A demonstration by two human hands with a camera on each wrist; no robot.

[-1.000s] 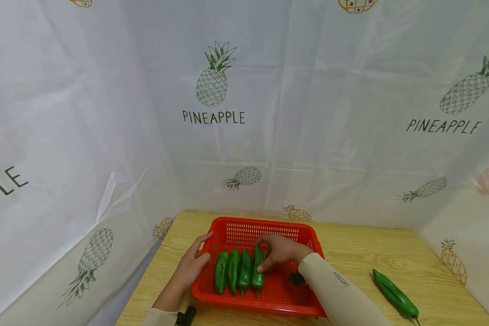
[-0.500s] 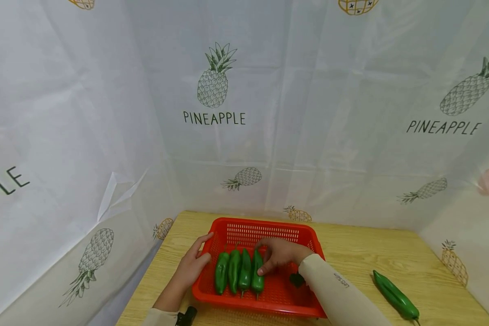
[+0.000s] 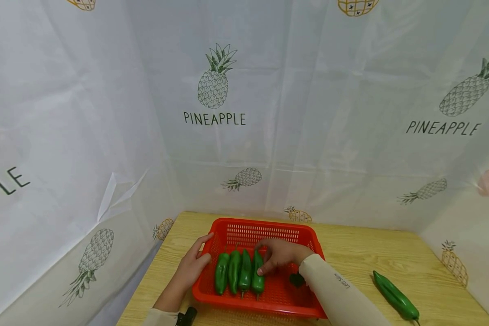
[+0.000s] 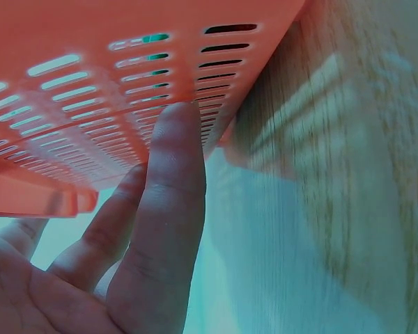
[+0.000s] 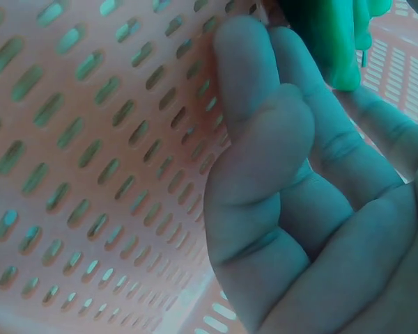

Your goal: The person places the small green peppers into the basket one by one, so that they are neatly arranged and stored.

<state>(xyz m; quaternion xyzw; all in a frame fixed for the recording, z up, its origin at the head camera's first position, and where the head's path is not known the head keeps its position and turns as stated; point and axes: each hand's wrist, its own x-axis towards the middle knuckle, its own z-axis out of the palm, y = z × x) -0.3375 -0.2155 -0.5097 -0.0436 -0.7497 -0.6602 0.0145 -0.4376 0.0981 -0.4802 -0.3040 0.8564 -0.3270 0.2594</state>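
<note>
A red plastic basket [image 3: 265, 307] with slotted walls holds several long green chili peppers [image 3: 233, 271] lying side by side in its left half. My right hand [image 3: 283, 253] is inside the basket, with thumb and finger pinching the rightmost pepper [image 3: 258, 283] of the row along its length. In the right wrist view curled fingers [image 5: 265, 139] are close to the slotted wall, and a green pepper [image 5: 327, 42] shows at the top. My left hand [image 3: 190, 267] rests at the basket's left side, its nearly straight fingers [image 4: 171, 188] touching the outer wall below the rim.
One more green chili pepper [image 3: 396, 295] lies on the wooden table [image 3: 362, 249] to the right. Beside my right sleeve a dark green shape [image 3: 296, 279] sits partly hidden in the basket. White pineapple-print sheeting [image 3: 330, 136] walls the table behind and at the sides.
The rightmost pepper in the row has shifted slightly toward the near side under my right hand over the last second. My left hand stays in place.
</note>
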